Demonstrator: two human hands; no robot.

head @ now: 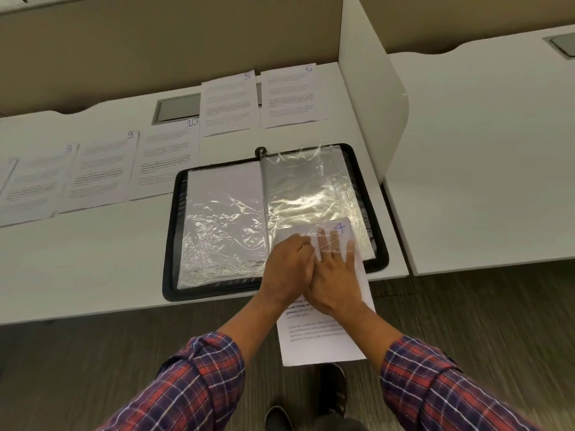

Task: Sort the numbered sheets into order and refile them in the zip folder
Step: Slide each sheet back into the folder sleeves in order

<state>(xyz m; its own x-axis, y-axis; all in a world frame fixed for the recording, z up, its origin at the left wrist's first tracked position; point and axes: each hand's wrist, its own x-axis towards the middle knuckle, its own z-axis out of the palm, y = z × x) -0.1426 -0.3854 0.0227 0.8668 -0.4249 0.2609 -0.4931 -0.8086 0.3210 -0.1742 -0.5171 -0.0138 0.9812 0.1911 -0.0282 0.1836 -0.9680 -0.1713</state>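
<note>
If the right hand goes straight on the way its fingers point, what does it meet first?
Probably the clear sleeve over the folder's right page: the right hand points up it, pushing sheet 4 inside. Depth is unclear.

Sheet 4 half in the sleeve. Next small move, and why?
Probably keep pushing sheet 4 deeper into the right-hand plastic sleeve: only its numbered top is under the film, the rest overhangs the desk edge, and both hands lie flat on it.

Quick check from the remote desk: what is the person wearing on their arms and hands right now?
Both hands, left hand and right hand, are bare: no gloves, rings or watch visible. Each forearm is bare up to a rolled-up plaid shirt sleeve in navy and red with thin white lines.
</note>
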